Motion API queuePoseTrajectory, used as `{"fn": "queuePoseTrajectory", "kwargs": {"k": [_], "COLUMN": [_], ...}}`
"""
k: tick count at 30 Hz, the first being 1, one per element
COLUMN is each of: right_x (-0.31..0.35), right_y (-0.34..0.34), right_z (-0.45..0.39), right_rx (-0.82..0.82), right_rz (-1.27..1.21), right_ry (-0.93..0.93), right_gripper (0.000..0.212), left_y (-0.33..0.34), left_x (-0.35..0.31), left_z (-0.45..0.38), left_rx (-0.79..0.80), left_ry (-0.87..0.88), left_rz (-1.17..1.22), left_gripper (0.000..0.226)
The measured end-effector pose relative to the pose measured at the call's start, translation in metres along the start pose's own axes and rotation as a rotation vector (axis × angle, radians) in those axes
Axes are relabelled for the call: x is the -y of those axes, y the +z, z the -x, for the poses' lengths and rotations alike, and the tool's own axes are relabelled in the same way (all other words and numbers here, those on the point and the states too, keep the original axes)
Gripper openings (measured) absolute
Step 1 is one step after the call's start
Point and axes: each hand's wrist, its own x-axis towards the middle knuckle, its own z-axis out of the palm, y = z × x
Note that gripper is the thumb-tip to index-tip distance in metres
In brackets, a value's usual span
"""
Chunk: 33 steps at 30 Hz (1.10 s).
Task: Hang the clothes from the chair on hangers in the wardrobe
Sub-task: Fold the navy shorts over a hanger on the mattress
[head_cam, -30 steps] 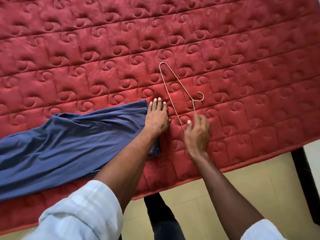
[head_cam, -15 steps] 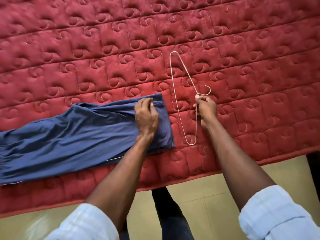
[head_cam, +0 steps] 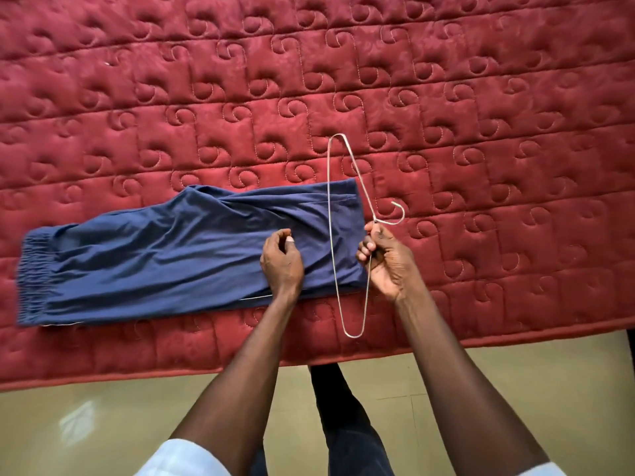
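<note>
Head view: right hand [head_cam: 388, 259] grips thin wire hanger [head_cam: 330, 235] running near-far, hook pointing right, over folded blue trousers [head_cam: 171, 255] lying left-right; left hand [head_cam: 281, 262] loosely curled, resting there.

Thin bare-metal wire hanger [head_cam: 330, 214], soft matt blue cloth trousers [head_cam: 178, 255], quilted red satin-sheen mattress [head_cam: 343, 80], glossy floor [head_cam: 103, 424].

R hand [head_cam: 388, 259] grips wire hanger [head_cam: 330, 214] over blue trousers [head_cam: 178, 255] (L hand [head_cam: 281, 262] on cloth).

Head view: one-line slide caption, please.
Right hand holds a wire hanger over folded blue trousers on a red quilted mattress.
</note>
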Motion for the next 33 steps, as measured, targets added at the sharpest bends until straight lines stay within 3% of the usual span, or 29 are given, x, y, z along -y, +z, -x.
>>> {"fn": "queuePoseTrajectory", "kwargs": {"k": [4, 6, 9, 12, 14, 18, 20, 26, 33], "right_x": [-0.019, -0.019, -0.013, -0.005, 0.0, 0.003, -0.009, 0.01, 0.007], "right_y": [-0.002, -0.006, -0.015, -0.02, -0.018, -0.024, -0.059, -0.028, -0.037], "right_z": [-0.014, -0.021, -0.031, -0.032, -0.029, -0.035, -0.066, -0.031, -0.029], "right_rx": [-0.174, -0.259, -0.372, -0.404, -0.419, -0.467, -0.461, -0.442, -0.328], "right_rz": [0.405, 0.535, 0.738, 0.66, 0.634, 0.717, 0.779, 0.69, 0.519], "right_ry": [-0.06, -0.11, -0.157, -0.089, -0.082, -0.119, -0.126, -0.142, -0.118], "right_gripper": [0.023, 0.022, 0.023, 0.022, 0.021, 0.029, 0.032, 0.038, 0.033], "left_y": [-0.004, -0.003, 0.01, 0.032, 0.044, 0.061, 0.07, 0.079, 0.07], "left_x": [-0.007, -0.019, -0.044, -0.065, -0.076, -0.084, -0.082, -0.091, -0.096], "left_z": [0.0, 0.005, 0.02, 0.035, 0.042, 0.048, 0.047, 0.046, 0.041], "left_rx": [-0.033, -0.071, 0.081, 0.332, 0.413, 0.425, 0.411, 0.476, 0.575], "left_ry": [0.0, 0.105, 0.276, 0.303, 0.299, 0.207, 0.202, 0.158, 0.126], "left_rz": [0.003, 0.003, -0.022, -0.18, -0.404, -0.651, -0.72, -0.828, -0.789], "left_gripper": [0.018, 0.015, 0.011, 0.009, 0.018, 0.049, 0.056, 0.058, 0.046]}}
